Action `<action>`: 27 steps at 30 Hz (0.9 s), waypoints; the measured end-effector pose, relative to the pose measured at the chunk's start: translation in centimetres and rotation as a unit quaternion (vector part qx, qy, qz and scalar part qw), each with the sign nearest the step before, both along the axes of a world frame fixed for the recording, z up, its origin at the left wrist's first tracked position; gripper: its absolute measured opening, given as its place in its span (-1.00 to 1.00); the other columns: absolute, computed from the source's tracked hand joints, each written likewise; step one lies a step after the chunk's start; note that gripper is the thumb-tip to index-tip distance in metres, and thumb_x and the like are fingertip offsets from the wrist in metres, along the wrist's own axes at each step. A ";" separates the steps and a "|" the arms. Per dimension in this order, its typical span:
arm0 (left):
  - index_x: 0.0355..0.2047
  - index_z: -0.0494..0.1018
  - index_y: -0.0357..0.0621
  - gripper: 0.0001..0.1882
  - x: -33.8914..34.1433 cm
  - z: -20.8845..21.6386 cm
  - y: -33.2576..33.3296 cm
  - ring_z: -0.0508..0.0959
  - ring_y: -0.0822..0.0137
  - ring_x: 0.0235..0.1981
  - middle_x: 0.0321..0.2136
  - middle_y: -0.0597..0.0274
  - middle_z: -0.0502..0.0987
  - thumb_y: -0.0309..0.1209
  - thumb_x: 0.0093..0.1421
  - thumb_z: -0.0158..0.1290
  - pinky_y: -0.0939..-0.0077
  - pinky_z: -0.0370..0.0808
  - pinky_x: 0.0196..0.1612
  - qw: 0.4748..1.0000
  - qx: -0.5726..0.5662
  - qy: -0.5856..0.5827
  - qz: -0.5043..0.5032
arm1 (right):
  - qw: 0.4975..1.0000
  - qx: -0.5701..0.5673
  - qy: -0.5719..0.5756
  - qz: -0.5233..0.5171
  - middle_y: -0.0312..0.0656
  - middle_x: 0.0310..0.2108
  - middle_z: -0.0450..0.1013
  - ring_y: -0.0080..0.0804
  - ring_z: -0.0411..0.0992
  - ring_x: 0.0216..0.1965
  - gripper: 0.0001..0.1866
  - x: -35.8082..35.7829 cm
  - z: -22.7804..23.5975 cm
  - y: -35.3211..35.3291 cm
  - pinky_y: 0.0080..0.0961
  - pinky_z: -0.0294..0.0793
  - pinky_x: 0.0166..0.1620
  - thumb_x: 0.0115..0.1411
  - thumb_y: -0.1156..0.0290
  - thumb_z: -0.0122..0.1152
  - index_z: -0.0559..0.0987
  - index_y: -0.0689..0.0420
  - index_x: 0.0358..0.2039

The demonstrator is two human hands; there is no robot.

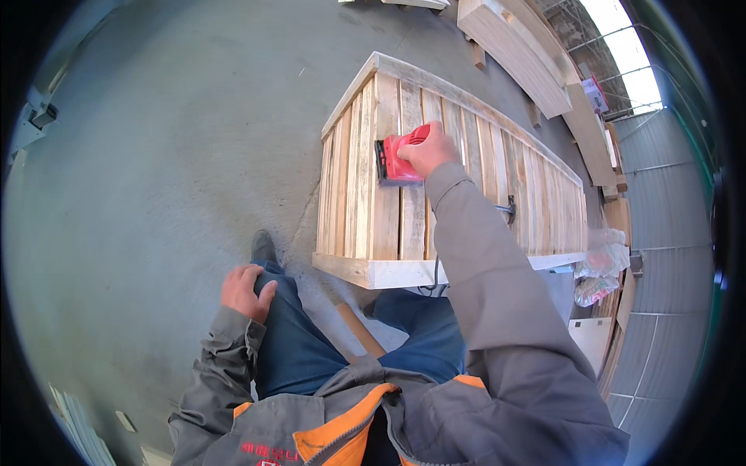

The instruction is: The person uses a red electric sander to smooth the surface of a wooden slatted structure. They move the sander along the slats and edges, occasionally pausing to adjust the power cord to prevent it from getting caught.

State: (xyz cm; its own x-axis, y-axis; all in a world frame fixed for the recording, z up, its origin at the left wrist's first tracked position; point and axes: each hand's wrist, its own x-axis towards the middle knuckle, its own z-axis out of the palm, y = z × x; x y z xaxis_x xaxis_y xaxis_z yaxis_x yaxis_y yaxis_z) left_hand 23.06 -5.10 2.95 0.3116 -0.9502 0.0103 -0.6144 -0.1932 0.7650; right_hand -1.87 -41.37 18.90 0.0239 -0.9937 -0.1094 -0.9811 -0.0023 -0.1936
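My right hand is wrapped round a red electric sander, whose black base lies against the slatted face of a long wooden crate. The sander sits close to the crate's left corner, over the upright boards. My left hand rests on my knee, thumb apart from the fingers, holding nothing. To the right of the sander, a hammer lies on the slats, partly hidden by my right sleeve. A dark cord hangs at the crate's near edge beneath my forearm.
A wooden strip lies on the concrete floor between my legs. Large wooden panels stand beyond the crate at the far right. Plastic bags sit off the crate's right end, near a metal wall.
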 end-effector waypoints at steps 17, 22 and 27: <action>-0.13 0.54 -0.30 -0.64 1.5 0.4 -1.2 0.57 -0.16 -0.03 -0.06 -0.13 0.59 -0.43 0.06 0.28 0.12 0.52 0.09 0.999 -0.005 0.049 -0.006 | 1.000 0.000 -0.009 0.023 0.13 0.07 0.57 0.05 0.56 0.12 -0.14 5.0 -1.0 -11.8 -0.24 0.55 0.17 -0.05 0.05 0.48 0.41 0.22 0.21; -0.14 0.55 -0.29 -0.62 1.6 0.6 -1.7 0.57 -0.18 -0.04 -0.08 -0.13 0.59 -0.41 0.04 0.29 0.07 0.50 0.09 0.998 0.006 0.057 -0.006 | 0.999 0.000 -0.035 0.024 0.11 0.09 0.56 0.01 0.55 0.14 -0.13 5.2 -1.3 -15.2 -0.27 0.52 0.20 -0.06 0.08 0.49 0.41 0.28 0.20; -0.13 0.55 -0.29 -0.61 1.7 0.4 -1.9 0.57 -0.19 -0.02 -0.05 -0.14 0.59 -0.42 0.02 0.29 0.05 0.51 0.10 0.998 0.006 0.057 -0.011 | 0.999 0.004 -0.047 0.006 0.09 0.13 0.54 -0.05 0.55 0.15 -0.10 5.8 -1.2 -17.7 -0.28 0.50 0.21 -0.03 0.11 0.53 0.38 0.32 0.24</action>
State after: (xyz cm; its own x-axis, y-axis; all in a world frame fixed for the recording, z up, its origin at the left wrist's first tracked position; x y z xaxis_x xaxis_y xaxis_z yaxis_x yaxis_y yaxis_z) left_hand 24.78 -6.98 3.34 0.2890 -0.9566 -0.0359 -0.5272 -0.1904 0.8281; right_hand 3.94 -59.02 17.67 0.0469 -0.9924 -0.1137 -0.9585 -0.0127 -0.2849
